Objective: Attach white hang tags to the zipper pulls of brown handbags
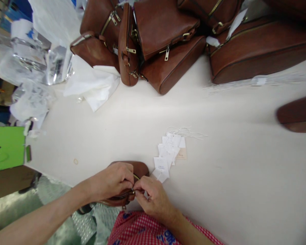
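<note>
A small brown leather bag point(140, 167) with a gold zipper lies at the table's near edge, partly covered by both hands. My left hand point(117, 180) rests over the bag, its fingers pinched at the zipper end. Close against it, my right hand point(151, 195) pinches at the same spot with thumb and forefinger. What sits between the fingertips is small, perhaps a metal piece at the zipper, and too small to name. Just right of the bag, white paper tags point(167, 151) with thin strings lie in an overlapping row.
Several brown leather bags point(168, 30) line the far side of the white table point(112, 136). White cloth point(94, 85) and clear plastic wrapping point(30, 58) lie at the far left. A green box point(6, 148) stands left. Another brown item point(299, 114) is at the right.
</note>
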